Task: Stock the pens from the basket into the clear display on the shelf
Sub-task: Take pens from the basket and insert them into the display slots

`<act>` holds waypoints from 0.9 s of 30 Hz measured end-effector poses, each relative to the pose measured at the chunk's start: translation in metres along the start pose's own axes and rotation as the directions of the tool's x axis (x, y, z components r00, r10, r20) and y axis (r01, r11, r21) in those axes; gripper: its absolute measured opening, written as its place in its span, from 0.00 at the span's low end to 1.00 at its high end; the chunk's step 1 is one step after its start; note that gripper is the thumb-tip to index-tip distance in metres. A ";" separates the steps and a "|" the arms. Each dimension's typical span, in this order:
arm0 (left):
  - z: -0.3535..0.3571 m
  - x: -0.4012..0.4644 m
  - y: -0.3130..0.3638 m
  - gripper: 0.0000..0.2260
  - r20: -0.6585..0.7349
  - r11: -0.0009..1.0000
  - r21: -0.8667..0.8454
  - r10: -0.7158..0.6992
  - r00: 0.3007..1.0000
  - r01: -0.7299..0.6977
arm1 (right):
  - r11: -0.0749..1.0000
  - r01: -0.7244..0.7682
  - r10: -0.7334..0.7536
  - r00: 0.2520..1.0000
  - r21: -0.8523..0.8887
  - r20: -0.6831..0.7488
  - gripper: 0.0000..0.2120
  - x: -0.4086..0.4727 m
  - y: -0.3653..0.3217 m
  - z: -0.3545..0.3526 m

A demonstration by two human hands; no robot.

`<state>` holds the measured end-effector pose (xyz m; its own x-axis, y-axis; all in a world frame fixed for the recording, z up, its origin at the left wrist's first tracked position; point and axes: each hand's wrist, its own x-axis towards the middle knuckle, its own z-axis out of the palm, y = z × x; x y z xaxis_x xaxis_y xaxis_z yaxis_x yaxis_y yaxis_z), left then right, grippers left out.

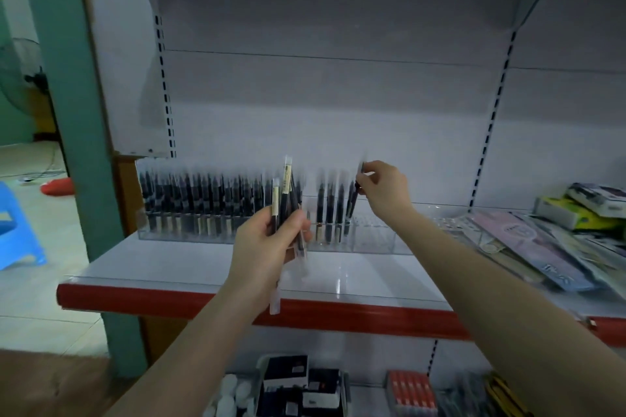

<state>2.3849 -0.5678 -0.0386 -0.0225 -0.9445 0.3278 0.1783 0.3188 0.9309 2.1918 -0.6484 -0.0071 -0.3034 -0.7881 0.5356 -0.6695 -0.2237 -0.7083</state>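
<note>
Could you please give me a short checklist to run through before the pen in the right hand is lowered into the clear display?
1. Pen held firmly: the right hand pinches the single pen near its top. Ok.
2. Pen aimed at the display: it hangs over the clear display, lower end among the slots, slightly tilted. Ok.
3. Free slot below: the part right of the last standing pens looks unfilled, but the exact slot is blurred. Cannot tell.
4. Spare stock secure: the left hand grips a bundle of pens. Ok.
5. Bundle clear of the display: it overlaps the filled rows in this view; depth is unclear. Cannot tell.
</note>
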 end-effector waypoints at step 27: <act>-0.001 -0.034 0.008 0.04 0.105 0.991 -0.057 -0.113 0.988 0.120 | 0.812 -0.280 0.097 0.930 0.512 0.354 0.04 -0.100 -0.062 -0.022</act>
<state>2.3877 -0.5332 -0.0421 -0.1460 -0.9609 0.2352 0.2296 0.1983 0.9529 2.2486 -0.5434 -0.0062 -0.1070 -0.9578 0.2669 -0.1113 -0.2552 -0.9605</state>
